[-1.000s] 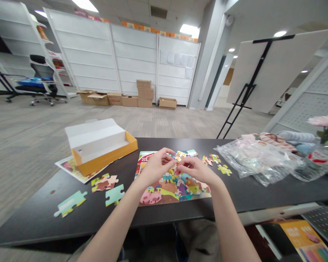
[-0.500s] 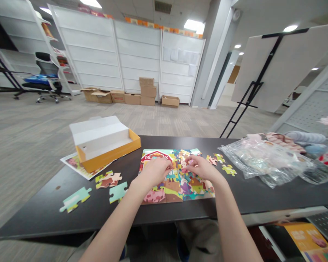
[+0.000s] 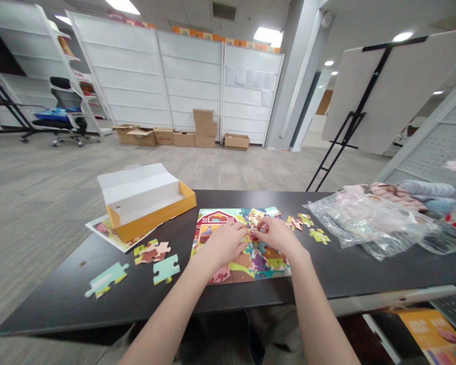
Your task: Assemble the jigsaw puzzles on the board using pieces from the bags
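A colourful farm jigsaw puzzle (image 3: 241,266) lies on the dark table, its left half showing a red barn. My left hand (image 3: 228,244) rests over the middle of it, fingers stretched out towards the right hand. From the right, my right hand (image 3: 276,236) pinches a small jigsaw piece (image 3: 254,235) at the puzzle's centre; the fingers cover most of that piece. Loose pieces (image 3: 256,215) lie on top of the puzzle's right half. More jigsaw pieces (image 3: 319,236) are to the right of it, and several others (image 3: 166,268) to the left.
An opened yellow box (image 3: 152,219) stands at the back left over a printed picture sheet (image 3: 102,228). Clear plastic bags (image 3: 372,218) with soft items fill the right side of the table (image 3: 137,309). Below, at the right, is an orange-covered package (image 3: 433,329).
My left hand has slid right with its fingers reaching further out. My right hand has moved slightly left, so the two hands' fingertips are closer together at the puzzle's middle.
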A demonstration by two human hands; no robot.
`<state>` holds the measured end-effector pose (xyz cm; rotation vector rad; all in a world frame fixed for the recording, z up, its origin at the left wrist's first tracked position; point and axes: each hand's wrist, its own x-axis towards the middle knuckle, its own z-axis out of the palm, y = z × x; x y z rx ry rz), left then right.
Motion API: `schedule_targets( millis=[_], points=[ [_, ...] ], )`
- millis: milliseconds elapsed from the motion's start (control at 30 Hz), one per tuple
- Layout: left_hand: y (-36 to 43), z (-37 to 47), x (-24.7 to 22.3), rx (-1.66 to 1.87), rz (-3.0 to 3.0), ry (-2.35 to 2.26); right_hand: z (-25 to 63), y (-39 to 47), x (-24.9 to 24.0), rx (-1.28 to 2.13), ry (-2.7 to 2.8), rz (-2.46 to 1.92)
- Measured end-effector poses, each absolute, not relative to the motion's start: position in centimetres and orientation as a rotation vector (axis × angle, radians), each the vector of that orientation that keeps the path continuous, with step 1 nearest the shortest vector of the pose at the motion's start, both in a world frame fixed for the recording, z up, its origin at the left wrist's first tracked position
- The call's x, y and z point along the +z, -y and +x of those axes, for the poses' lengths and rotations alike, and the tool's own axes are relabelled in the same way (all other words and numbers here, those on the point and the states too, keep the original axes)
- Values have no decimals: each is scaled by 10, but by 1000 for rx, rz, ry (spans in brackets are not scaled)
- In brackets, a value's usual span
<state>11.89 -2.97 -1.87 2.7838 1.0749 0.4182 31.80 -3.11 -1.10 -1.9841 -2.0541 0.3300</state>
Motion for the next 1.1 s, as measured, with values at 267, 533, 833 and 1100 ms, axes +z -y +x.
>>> schedule_targets(
  millis=[267, 533, 833, 1100],
  points=[
    [28, 122, -28, 430, 2839, -1032, 326, 30, -10, 292, 2021, -2096],
    [32, 123, -25, 383, 2839, -1037, 330, 27, -13, 252, 2032, -2122],
    [35, 121, -23, 374, 2853, -1029, 339, 23, -17, 312, 1995, -2146],
    [37, 120, -20, 376, 2850, -1028, 338, 26, -14, 279, 2028, -2139]
  ],
)
